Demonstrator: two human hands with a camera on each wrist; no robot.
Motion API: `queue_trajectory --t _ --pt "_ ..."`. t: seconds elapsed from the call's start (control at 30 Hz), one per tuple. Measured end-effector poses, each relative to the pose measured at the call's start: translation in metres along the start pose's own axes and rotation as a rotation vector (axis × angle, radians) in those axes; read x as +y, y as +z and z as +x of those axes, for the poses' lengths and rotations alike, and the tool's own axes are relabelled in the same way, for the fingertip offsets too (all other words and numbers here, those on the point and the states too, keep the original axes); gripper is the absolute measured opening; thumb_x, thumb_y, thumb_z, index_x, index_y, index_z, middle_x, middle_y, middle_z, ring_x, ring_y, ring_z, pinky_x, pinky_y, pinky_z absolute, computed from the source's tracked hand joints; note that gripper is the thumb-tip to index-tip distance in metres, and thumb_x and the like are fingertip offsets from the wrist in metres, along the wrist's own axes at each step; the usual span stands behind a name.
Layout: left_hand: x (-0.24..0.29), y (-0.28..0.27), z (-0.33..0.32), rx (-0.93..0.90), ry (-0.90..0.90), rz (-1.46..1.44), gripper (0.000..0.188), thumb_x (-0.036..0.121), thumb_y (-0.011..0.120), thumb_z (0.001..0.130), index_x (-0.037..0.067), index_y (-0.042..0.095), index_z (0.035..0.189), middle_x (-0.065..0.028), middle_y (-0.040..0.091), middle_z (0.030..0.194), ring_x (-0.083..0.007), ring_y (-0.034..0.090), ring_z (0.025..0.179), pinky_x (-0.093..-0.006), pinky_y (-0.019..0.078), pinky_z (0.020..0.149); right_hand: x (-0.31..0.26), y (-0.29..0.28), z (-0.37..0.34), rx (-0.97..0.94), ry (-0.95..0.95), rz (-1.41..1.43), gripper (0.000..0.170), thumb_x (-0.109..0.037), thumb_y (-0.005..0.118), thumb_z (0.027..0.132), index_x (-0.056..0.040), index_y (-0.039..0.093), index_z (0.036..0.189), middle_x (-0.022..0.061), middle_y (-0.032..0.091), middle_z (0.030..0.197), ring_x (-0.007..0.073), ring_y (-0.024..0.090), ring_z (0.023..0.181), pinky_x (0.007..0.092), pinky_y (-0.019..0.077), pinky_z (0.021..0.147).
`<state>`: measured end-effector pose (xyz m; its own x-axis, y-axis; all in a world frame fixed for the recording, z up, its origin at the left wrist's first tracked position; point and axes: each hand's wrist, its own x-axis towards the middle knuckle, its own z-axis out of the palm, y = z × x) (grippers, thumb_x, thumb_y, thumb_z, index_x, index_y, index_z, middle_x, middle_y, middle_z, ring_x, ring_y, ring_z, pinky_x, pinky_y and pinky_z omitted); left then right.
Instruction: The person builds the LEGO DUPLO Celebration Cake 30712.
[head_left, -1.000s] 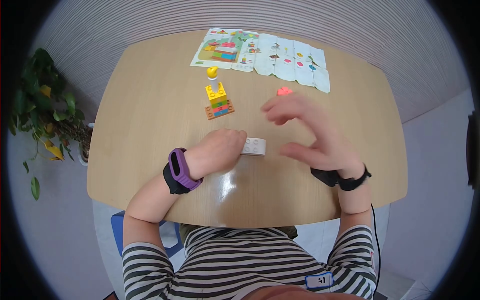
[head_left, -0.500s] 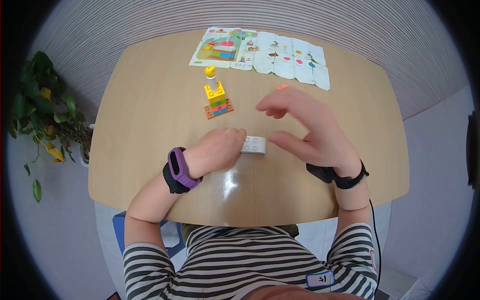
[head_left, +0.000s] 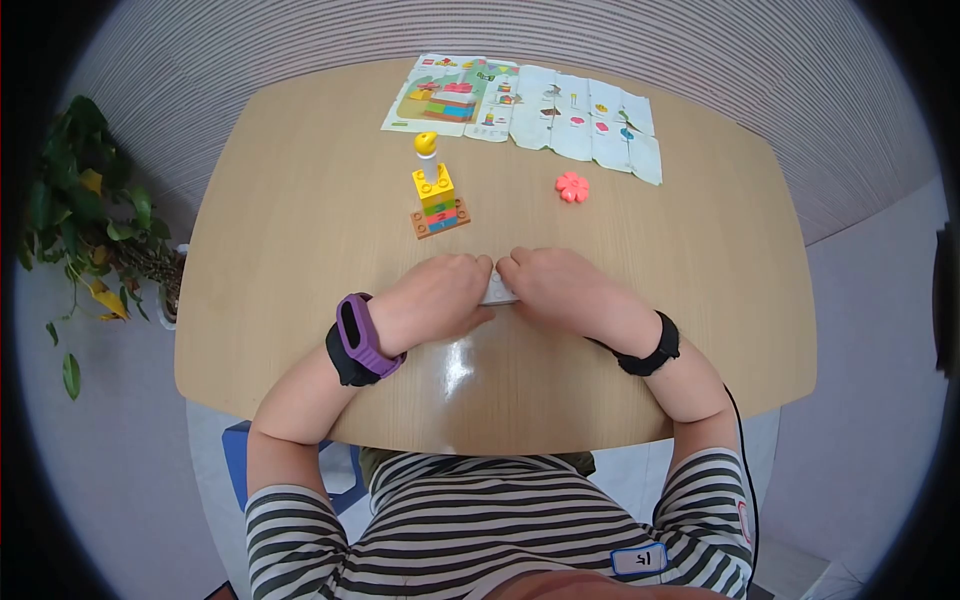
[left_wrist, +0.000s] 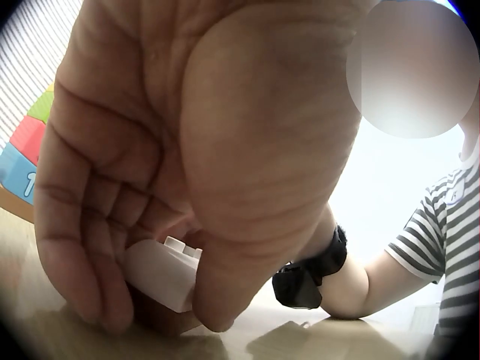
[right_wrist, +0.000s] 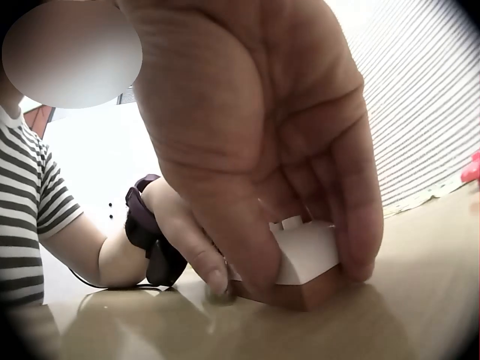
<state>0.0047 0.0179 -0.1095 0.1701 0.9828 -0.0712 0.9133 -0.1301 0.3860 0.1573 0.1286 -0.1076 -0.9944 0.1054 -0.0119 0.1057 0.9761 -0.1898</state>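
At the middle of the table a white toy brick [head_left: 499, 291] with round studs lies between both hands, studs up. In the right wrist view a brown piece [right_wrist: 315, 294] shows beneath the white one. My left hand [head_left: 440, 297] pinches the left end, its thumb on the near side and fingers on the far side. On the other end my right hand [head_left: 566, 290] grips it the same way, and the two hands nearly meet. The hands hide most of the brick in the head view; the wrist views show its rounded white ends low over the tabletop.
Behind the left hand stands a stack of numbered bricks [head_left: 438, 205] on a brown base, topped by a yellow-flamed candle [head_left: 427, 158]. A pink flower piece [head_left: 572, 187] lies at the back right. The creased instruction sheet [head_left: 530, 112] spreads along the far edge.
My right hand has come down and left from above the table, fingers spread, and now holds the brick's right end. The flower is uncovered. The left hand has stayed put.
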Motion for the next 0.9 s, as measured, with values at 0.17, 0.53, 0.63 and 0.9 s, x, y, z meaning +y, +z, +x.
queue_trajectory --t 0.17,0.53,0.63,0.9 --pt "-0.002 0.004 0.001 0.060 -0.006 0.028 0.030 0.019 0.067 0.074 -0.003 0.052 0.088 -0.0187 0.057 0.081 -0.0353 0.058 0.079 -0.0419 0.0473 0.071 -0.001 0.002 0.001 0.004 0.006 -0.007 0.020 -0.007 0.062 0.072 0.0007 0.053 0.087 0.0149 0.058 0.083 0.0310 0.060 0.079 0.0379 0.0496 0.067" --pt "-0.001 0.003 -0.001 0.083 0.013 0.029 0.027 0.018 0.067 0.075 -0.002 0.053 0.086 -0.0175 0.055 0.083 -0.0347 0.058 0.078 -0.0414 0.0481 0.070 0.024 -0.037 -0.002 0.025 0.154 0.120 0.037 -0.010 0.065 0.077 -0.0042 0.054 0.111 0.0174 0.059 0.101 0.0332 0.059 0.092 0.0409 0.0481 0.078" --pt "0.000 0.002 -0.001 0.084 0.014 0.036 0.028 0.018 0.067 0.075 -0.002 0.053 0.086 -0.0176 0.055 0.083 -0.0345 0.058 0.078 -0.0410 0.0485 0.070 0.064 -0.033 -0.002 0.354 0.160 -0.051 0.036 -0.009 0.063 0.078 -0.0058 0.055 0.114 0.0174 0.058 0.108 0.0321 0.057 0.098 0.0400 0.0474 0.083" --pt "-0.001 0.004 0.000 0.058 0.006 0.051 0.028 0.018 0.068 0.074 -0.002 0.053 0.086 -0.0175 0.056 0.083 -0.0337 0.058 0.079 -0.0403 0.0487 0.071 0.090 -0.018 0.003 0.081 0.355 -0.056 0.031 -0.005 0.059 0.079 -0.0078 0.057 0.110 0.0125 0.061 0.101 0.0312 0.058 0.092 0.0386 0.0486 0.076"
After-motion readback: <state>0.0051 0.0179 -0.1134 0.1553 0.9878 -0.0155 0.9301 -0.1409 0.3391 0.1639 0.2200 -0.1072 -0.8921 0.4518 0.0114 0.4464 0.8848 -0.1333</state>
